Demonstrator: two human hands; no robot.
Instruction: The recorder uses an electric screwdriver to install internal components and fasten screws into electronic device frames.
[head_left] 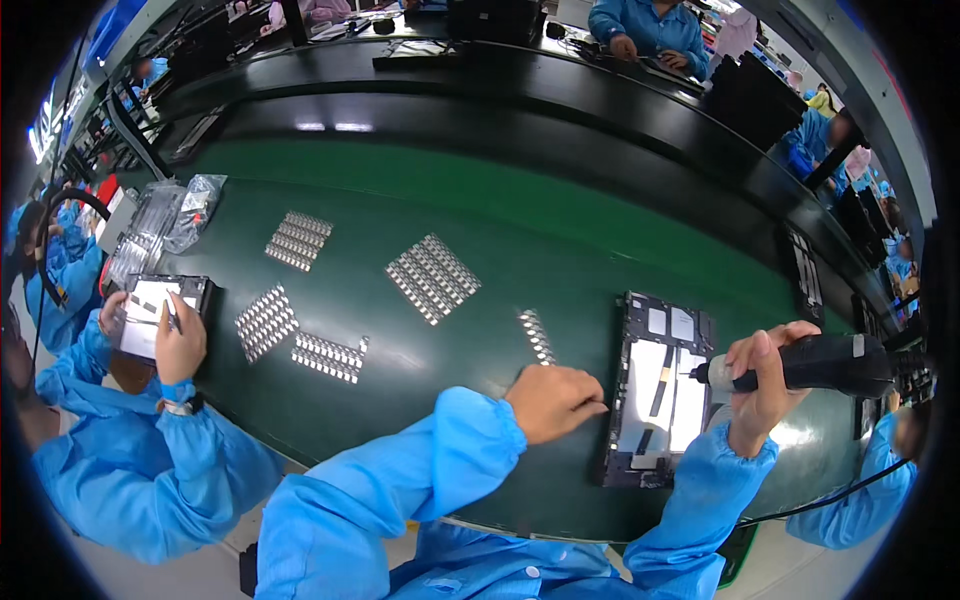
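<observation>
An open tablet chassis (660, 390) with white and black inner parts lies on the green belt. My right hand (762, 385) grips a black electric screwdriver (815, 363) whose tip points at the chassis's upper right part. My left hand (553, 400) rests on the belt just left of the chassis, fingers curled toward its edge; I cannot tell whether it pinches anything. A short row of small silver parts (537, 335) lies just above my left hand.
Several sheets of small silver parts (433, 277) (299, 240) (265, 321) (328, 357) lie spread on the green belt (500, 210). At the left a co-worker's hands (180, 345) work on another tablet chassis (155, 312), beside clear plastic bags (165, 222). Other people sit beyond the black counter (500, 100).
</observation>
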